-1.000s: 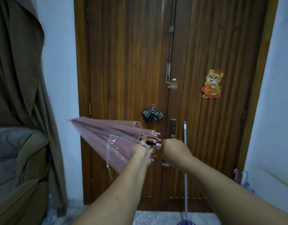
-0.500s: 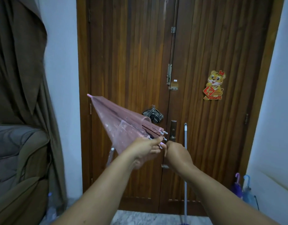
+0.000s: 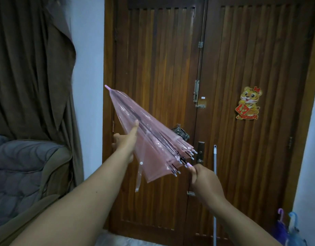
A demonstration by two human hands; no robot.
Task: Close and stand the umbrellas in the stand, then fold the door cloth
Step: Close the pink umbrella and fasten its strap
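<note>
Wooden door (image 3: 162, 59) behind; both hands hold pink umbrella (image 3: 144, 132)

A closed pink see-through umbrella (image 3: 144, 134) is held aslant before a brown wooden double door (image 3: 241, 68), its tip pointing up and left. The left hand (image 3: 125, 141) is wrapped round the canopy partway along; the right hand (image 3: 202, 176) grips the handle end near the rib tips. A loose strap (image 3: 139, 176) hangs from the canopy. A dark curtain (image 3: 32, 68) and a grey cushioned seat (image 3: 25, 171) stand at left. A tiger sticker (image 3: 249, 103) is on the door, a pale pole (image 3: 214, 192) leans against it, and two more umbrellas (image 3: 286, 228) sit in the lower right corner.
</note>
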